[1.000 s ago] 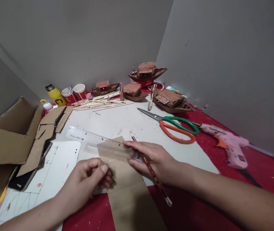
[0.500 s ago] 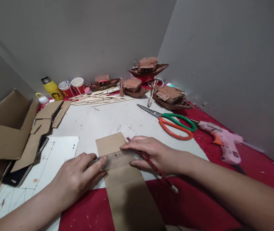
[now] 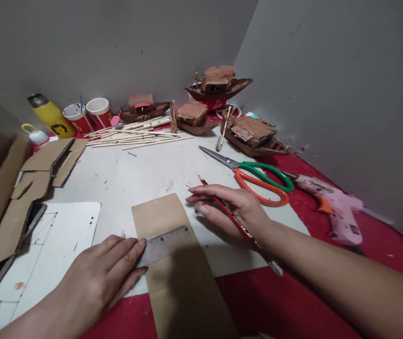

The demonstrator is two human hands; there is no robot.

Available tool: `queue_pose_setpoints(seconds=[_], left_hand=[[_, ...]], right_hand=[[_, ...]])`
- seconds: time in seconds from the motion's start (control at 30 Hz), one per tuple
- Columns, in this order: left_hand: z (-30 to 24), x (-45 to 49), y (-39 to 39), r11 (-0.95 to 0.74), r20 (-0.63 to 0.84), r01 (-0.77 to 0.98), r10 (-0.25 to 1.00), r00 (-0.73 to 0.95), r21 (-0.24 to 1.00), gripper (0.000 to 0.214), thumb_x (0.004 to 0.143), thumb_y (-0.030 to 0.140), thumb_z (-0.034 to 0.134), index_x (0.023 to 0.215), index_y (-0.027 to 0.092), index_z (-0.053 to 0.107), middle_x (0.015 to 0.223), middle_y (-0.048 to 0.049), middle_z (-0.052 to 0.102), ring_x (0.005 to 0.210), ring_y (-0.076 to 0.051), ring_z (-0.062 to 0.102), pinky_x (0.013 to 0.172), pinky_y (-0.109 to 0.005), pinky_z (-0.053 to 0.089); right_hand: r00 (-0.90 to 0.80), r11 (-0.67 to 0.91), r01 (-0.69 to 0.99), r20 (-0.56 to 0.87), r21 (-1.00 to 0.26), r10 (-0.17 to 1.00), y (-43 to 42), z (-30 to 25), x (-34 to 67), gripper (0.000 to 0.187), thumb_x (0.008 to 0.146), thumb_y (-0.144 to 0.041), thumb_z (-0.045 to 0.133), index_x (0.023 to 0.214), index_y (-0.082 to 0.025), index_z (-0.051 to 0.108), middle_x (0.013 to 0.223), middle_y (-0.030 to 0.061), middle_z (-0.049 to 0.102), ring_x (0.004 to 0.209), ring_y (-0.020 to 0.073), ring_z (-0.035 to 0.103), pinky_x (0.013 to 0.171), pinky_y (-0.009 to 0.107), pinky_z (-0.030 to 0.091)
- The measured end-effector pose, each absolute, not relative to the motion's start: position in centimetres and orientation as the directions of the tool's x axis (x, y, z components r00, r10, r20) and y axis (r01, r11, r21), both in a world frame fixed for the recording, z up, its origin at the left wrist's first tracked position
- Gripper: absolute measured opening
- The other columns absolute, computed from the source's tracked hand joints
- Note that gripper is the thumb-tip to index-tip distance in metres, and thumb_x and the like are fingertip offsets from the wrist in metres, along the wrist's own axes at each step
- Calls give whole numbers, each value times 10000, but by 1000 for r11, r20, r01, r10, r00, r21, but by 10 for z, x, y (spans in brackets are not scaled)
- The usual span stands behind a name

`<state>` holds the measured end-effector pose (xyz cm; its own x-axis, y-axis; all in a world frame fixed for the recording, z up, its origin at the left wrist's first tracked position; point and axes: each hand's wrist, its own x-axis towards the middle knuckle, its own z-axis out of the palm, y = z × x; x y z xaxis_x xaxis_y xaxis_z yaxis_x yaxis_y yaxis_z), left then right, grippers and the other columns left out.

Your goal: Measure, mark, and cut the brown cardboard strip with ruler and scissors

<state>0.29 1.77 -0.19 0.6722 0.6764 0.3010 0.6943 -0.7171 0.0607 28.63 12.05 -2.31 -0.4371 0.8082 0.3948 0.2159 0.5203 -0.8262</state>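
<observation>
A clear ruler [image 3: 169, 242] lies across a long strip of brown cardboard [image 3: 159, 213]. My left hand [image 3: 105, 268] grips the ruler's left end, fingers pressed together at the strip's left edge. Just right of the strip, my right hand [image 3: 229, 209] is raised a little, with a red and black pencil [image 3: 238, 223] held in it. The pencil slants across the hand, its sharpened tip pointing up and left, its pale end by the wrist. Beyond my right hand lie scissors [image 3: 236, 165] with one green and one orange handle.
Several brown model boats [image 3: 254, 132] stand at the back beside thin wooden sticks [image 3: 137, 134]. A pink glue gun [image 3: 332, 202] rests at right. To the left are cardboard pieces [image 3: 42, 160], a phone [image 3: 35, 219], a drawn sheet [image 3: 70, 240], paper cups [image 3: 99, 113] and a yellow bottle [image 3: 51, 115].
My right hand has come off the ruler and moved right and up, keeping the pencil. My left hand stays on the ruler's left end. The view has shifted slightly.
</observation>
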Motion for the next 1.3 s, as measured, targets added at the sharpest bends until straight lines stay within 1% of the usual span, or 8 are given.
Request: queue_pose_setpoints(seconds=[0.07,0.27,0.4,0.7,0.97,1.07,1.17,1.3], left_hand=[[0,6,16,-716,274,697,679,681,44,356,931,237,603,1249,77,588,1047,-137,733,927,-262,694,793,-395,609],[5,14,21,-715,261,695,685,680,67,373,938,266,588,1274,105,590,1070,-151,715,920,-273,692,689,-364,614],[-1,13,29,-704,195,704,707,680,97,381,937,232,584,1301,122,575,1108,-152,692,973,-281,672,707,-372,599],[-3,14,35,-702,248,701,706,664,122,307,968,272,543,1229,124,608,1033,-122,673,873,-226,663,656,-327,586],[-4,15,36,-701,246,697,710,660,153,295,965,243,541,1221,110,605,1036,-133,655,873,-233,659,647,-335,585],[-5,14,36,-686,239,707,725,646,171,293,971,236,525,1226,114,604,1040,-132,650,873,-234,653,645,-339,585],[-5,15,36,-680,210,707,732,648,192,298,980,253,504,1225,112,600,1038,-131,647,849,-235,644,637,-353,587],[-1,15,35,-662,161,710,749,643,239,306,982,235,496,1252,123,583,1079,-134,636,902,-243,634,696,-365,580]], right_hand=[[-449,533,207,404,-820,797,121,-24,287,269,863,-181,631,1128,-201,674,942,85,778,811,192,741,753,312,608],[-491,580,254,413,-774,767,121,-32,285,231,879,-209,608,1091,-214,700,880,53,774,745,165,732,718,283,601],[-483,588,279,418,-759,769,123,-40,284,225,887,-232,603,1090,-216,700,865,47,771,723,159,722,695,272,591],[-479,487,324,303,-811,824,124,-38,284,206,910,-257,594,1079,-192,691,862,52,768,706,162,712,644,259,554],[-491,511,284,334,-812,805,125,-42,284,214,905,-220,594,1100,-209,680,856,41,755,701,151,701,672,258,558],[-554,580,286,362,-763,750,125,-39,285,272,889,-206,618,1160,-213,641,933,55,739,773,159,693,736,274,560],[-656,674,349,344,-651,672,124,-34,285,369,861,-250,688,1213,-186,595,984,85,716,888,211,668,802,337,547],[-686,682,408,289,-607,668,124,-30,282,372,857,-217,695,1204,-150,580,981,95,698,902,219,654,812,343,541]])
